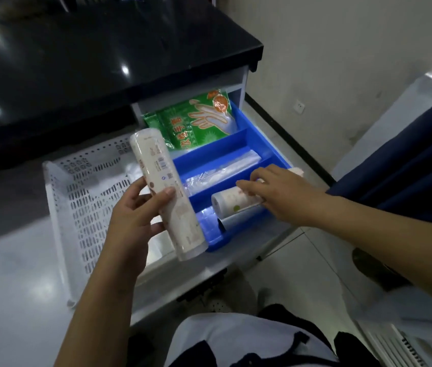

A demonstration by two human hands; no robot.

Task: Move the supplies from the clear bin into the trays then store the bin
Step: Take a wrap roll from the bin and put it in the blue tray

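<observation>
left hand: grips long roll above basket | right hand: fingers curled on short roll in blue tray, front compartment | gloves pack: rear compartment

- left hand grips a long wrapped roll, tilted, held above the gap between white basket and blue tray
- right hand reaches into the tray's front compartment, fingers on a short printed roll lying on its side
- middle compartment: clear plastic bags
- back compartment: green glove packets, leaning upright
- tray sits in an open drawer under a black countertop
- perforated basket sits left of the tray, in the same drawer
- wall socket low on the wall to the right
</observation>
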